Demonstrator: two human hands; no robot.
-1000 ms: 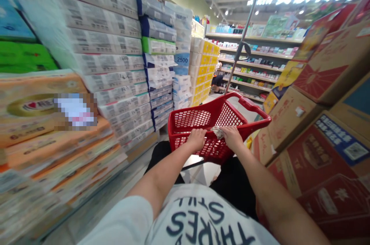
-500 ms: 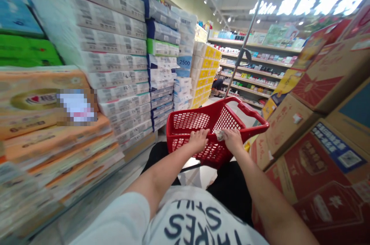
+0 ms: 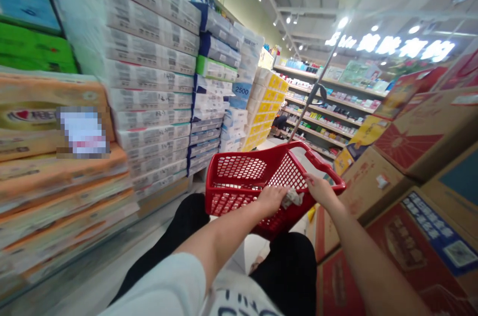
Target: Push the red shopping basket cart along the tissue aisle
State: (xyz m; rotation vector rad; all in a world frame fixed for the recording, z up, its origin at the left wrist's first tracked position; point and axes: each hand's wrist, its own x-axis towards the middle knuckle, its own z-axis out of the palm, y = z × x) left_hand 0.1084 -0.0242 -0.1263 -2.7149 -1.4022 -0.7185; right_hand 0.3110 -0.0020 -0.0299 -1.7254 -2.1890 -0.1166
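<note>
A red plastic shopping basket [image 3: 239, 196], with lattice walls and a long handle, stands tilted in front of my knees. My left hand [image 3: 274, 198] is closed at the basket's near rim, its fingers against a crumpled whitish cloth [image 3: 293, 198], maybe a tissue. Part of that grip is hidden. To the right of the cloth, my right hand [image 3: 319, 189] has its fingers curled on the basket's rim near the handle end; its palm side is out of sight.
Packs of tissue paper [image 3: 149, 72] are piled high on the left, with orange packs [image 3: 52, 176] nearest. Cardboard cartons [image 3: 396, 171] crowd the right side. A slanting metal pole [image 3: 313, 92] rises behind the basket. Farther back are stocked shelves [image 3: 336, 117] and a crouching person [image 3: 279, 124].
My right hand has moved right along the rim, away from the crumpled cloth. My left hand has shifted right and now sits beside the cloth. The view has tilted up slightly.
</note>
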